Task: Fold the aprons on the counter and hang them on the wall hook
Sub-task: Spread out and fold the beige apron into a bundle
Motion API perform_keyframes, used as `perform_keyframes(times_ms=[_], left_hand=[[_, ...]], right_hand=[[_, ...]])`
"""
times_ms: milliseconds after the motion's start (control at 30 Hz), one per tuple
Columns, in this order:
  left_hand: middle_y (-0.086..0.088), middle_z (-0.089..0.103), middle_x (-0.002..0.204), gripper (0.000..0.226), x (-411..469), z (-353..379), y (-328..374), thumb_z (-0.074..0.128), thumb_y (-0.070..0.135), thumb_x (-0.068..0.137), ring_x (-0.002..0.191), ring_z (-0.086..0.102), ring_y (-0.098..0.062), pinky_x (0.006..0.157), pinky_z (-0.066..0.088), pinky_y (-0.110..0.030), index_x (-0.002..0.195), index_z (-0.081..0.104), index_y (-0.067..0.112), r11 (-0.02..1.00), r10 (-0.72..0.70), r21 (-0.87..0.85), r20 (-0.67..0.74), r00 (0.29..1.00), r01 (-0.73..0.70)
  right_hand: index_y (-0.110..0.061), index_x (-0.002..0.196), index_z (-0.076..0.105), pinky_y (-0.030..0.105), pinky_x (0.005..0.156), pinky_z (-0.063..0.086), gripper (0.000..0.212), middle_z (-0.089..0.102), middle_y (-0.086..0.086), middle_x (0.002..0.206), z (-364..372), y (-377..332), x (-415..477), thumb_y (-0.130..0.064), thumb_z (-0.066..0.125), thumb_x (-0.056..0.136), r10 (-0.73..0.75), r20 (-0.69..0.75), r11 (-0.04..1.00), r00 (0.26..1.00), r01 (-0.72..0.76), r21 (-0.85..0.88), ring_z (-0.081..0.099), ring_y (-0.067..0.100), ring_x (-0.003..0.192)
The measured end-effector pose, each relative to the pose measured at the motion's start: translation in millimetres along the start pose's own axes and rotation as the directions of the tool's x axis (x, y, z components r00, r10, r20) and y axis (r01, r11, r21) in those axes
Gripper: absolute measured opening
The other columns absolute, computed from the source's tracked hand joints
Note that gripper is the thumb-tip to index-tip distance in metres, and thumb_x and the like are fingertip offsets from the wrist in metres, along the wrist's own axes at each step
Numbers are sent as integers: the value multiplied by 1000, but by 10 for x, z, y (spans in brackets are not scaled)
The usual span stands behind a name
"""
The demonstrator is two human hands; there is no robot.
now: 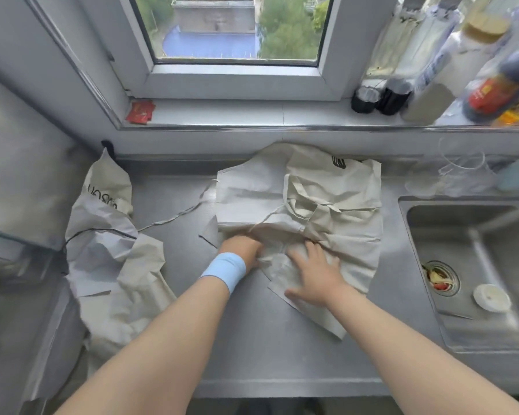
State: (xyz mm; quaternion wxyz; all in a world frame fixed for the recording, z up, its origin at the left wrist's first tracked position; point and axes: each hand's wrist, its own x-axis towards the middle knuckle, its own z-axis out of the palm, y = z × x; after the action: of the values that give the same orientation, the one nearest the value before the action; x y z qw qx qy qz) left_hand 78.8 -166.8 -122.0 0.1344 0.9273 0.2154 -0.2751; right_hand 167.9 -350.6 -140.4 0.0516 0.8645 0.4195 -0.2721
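Middle apron: a beige apron (300, 205) is laid on the steel counter (252, 339) below the window, partly folded and creased, with its straps gathered loosely on top
Left hand: the left hand (243, 248), banded at the wrist in pale blue (225, 269), is set at the apron's near left edge; its fingers are hidden in the fold, so its grip cannot be told
Right hand: the right hand (315, 274) is laid flat on the apron's near flap, fingers spread and pressed down on the cloth
Second apron: a crumpled apron (111, 253) with dark lettering is heaped at the counter's left end, well apart from both hands, one thin strap trailed toward the middle apron
Sink: a steel sink (474, 265) is set to the right, with food scraps in its drain and a small white lid (492, 298) beside them
Sill: a red packet (140, 111) is seen at the left of the sill, blurred bottles (450, 70) at the right
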Motion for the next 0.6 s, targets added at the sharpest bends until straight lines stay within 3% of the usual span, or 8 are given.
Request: perform_keyframes(times_ms=[67, 133, 233, 300, 367, 467, 533, 600], left_hand=[[-3, 65, 115, 27, -108, -27, 34, 61, 41, 89, 107, 62, -28, 84, 47, -29, 108, 68, 23, 999, -51, 12, 95, 994, 51], [-3, 68, 112, 26, -264, -34, 102, 65, 36, 86, 102, 65, -28, 80, 48, -29, 108, 70, 23, 996, -84, 21, 201, 976, 81], [-4, 70, 95, 29, -515, -100, 216, 71, 29, 81, 87, 68, -27, 79, 52, -31, 109, 71, 20, 996, -90, 27, 331, 939, 86], [0, 68, 82, 33, -710, -105, 307, 74, 30, 80, 78, 65, -24, 83, 53, -30, 112, 69, 22, 996, -81, 12, 412, 908, 83], [1, 72, 95, 38, -883, -8, 414, 74, 32, 82, 89, 70, -20, 91, 53, -30, 118, 67, 23, 996, -87, 20, 533, 841, 91], [1, 70, 117, 38, -1124, 203, 576, 70, 35, 85, 95, 67, -16, 99, 51, -37, 120, 68, 21, 992, -124, 56, 664, 737, 116], [3, 71, 114, 31, -1195, 274, 639, 65, 31, 88, 95, 68, -16, 94, 52, -32, 117, 69, 20, 978, -72, -108, 621, 781, 176], [6, 72, 99, 25, -1207, 283, 666, 63, 28, 87, 100, 69, -17, 83, 52, -25, 110, 71, 24, 923, -46, -334, 393, 918, 190]], right_hand=[[-43, 142, 28, 62, 110, 19, 82, 13, 11, 158, -15, 32, -32, -66, 64, 71, -48, -11, 998, 999, 48, -30, 10, 28, 148], [-39, 135, 41, 52, 107, 27, 67, 36, 6, 144, -50, 52, -101, -68, 55, 76, -110, -63, 994, 992, 108, -32, 29, 26, 139], [-29, 112, 63, 40, 88, 38, 44, 57, 0, 109, -100, 38, -234, -54, 43, 82, -217, -364, 976, 906, 210, -58, 54, 27, 108], [-26, 103, 66, 40, 81, 40, 34, 57, 1, 105, -132, 29, -344, -42, 49, 79, -247, -500, 968, 830, 235, -87, 57, 29, 101], [-29, 120, 60, 44, 92, 40, 42, 50, 4, 130, -119, 45, -455, -37, 53, 80, -206, -382, 978, 901, 200, -57, 47, 28, 122], [-36, 142, 36, 49, 106, 36, 65, 29, 2, 152, 33, 114, -676, -39, 52, 80, -130, 26, 988, 991, 127, 85, 31, 26, 139], [-39, 138, 44, 45, 105, 39, 58, 35, -1, 147, 146, 173, -803, -39, 53, 81, -156, 138, 985, 978, 143, 97, 37, 25, 136], [-39, 124, 60, 38, 103, 41, 42, 48, -4, 141, 189, 214, -893, -39, 53, 83, -185, 102, 977, 977, 171, 131, 46, 23, 130]])
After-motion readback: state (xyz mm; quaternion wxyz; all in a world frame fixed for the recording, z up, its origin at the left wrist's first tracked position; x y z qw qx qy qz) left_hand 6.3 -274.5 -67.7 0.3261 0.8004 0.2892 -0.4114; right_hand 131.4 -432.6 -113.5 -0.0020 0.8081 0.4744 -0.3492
